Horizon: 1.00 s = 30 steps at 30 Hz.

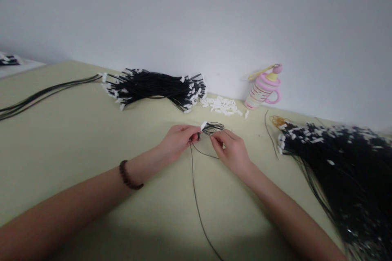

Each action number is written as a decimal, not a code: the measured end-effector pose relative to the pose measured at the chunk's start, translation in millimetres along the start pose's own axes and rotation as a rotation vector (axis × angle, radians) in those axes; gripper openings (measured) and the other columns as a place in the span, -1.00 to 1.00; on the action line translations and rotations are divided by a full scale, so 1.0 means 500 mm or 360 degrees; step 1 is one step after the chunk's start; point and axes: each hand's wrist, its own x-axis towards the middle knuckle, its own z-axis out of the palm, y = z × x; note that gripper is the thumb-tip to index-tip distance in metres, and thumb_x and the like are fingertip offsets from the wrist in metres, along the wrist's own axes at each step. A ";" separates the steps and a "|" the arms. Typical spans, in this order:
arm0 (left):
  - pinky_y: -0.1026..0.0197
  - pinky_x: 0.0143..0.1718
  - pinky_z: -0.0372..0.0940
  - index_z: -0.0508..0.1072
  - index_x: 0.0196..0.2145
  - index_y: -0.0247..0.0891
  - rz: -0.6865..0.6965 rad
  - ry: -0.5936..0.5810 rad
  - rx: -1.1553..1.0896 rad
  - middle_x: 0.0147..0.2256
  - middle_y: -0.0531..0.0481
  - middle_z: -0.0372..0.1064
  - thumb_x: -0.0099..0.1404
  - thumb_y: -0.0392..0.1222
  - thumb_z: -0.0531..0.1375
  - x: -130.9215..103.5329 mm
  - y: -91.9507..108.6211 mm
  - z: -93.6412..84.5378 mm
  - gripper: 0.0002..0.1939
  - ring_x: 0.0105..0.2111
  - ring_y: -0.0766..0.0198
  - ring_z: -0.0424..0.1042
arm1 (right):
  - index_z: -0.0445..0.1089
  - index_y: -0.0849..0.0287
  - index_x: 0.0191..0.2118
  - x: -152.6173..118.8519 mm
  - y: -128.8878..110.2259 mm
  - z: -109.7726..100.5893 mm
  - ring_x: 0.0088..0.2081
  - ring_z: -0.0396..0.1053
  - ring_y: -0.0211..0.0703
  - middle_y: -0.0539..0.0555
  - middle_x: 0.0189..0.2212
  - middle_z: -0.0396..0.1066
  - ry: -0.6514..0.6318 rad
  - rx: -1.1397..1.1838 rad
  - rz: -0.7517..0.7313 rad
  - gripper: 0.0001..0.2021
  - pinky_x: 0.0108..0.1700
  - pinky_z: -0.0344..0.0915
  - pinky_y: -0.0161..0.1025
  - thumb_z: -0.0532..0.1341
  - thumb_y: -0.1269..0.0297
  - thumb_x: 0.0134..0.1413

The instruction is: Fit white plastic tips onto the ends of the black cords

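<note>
At the middle of the bench [147, 228]: a small bunch of thin black wires [218, 125] with a white connector [203, 125] at its left end, raised between the two hands.
Left hand [180, 140]: thumb and fingers pressed together, pinching the bunch beside the connector; a dark beaded bracelet [126, 175] circles the wrist.
Right hand [233, 151]: fingers curled, tips close together against the looped wires; whether they grip a strand, I cannot tell.
Trailing wire [195, 187]: runs from under the left fingers down toward the near edge of view.
White pieces [222, 105]: scattered in a small pile beyond the hands, near the wall [183, 20].
Far bundle [153, 85]: black wires tipped in white, left of that pile.
Pink cup [259, 93]: standing by the wall, with a looped handle.
Loose wire [270, 132]: lying right of the right hand.
Right-hand heap [339, 167]: many black wires with white ends, yellowish bands [278, 121] beside its far left corner.
</note>
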 end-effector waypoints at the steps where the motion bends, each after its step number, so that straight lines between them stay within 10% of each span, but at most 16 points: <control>1: 0.30 -0.40 0.18 0.40 -0.69 -0.33 -0.0007 -0.0004 -0.0006 -0.68 0.08 0.24 0.00 -0.23 0.22 -0.001 0.000 0.001 -0.81 -0.57 0.39 0.23 | 0.33 0.21 -0.34 0.000 0.000 0.000 -0.43 0.27 -0.23 0.08 -0.48 0.32 0.0008 -0.0010 0.0011 -0.82 -0.38 0.18 -0.33 0.01 0.32 0.13; 16: 0.19 -0.27 0.28 0.44 -0.61 -0.36 -0.0080 0.0116 -0.0200 -0.67 0.10 0.22 -0.01 -0.26 0.24 0.010 0.019 -0.010 -0.88 -0.60 0.44 0.20 | 0.30 0.23 -0.39 0.023 -0.002 -0.041 -0.58 0.25 -0.34 -0.04 -0.61 0.25 0.0096 0.0664 0.0376 -0.82 -0.53 0.19 -0.39 0.08 0.23 0.08; 30: 0.13 -0.23 0.32 0.41 -0.63 -0.33 -0.0071 0.0289 -0.0321 -0.66 0.11 0.22 -0.01 -0.30 0.25 0.035 0.028 -0.032 -0.89 -0.59 0.45 0.20 | 0.43 0.24 -0.35 0.034 0.091 -0.219 -0.48 0.41 -0.22 0.05 -0.52 0.41 0.1171 0.0265 0.0463 -0.83 -0.41 0.34 -0.27 0.27 0.27 -0.10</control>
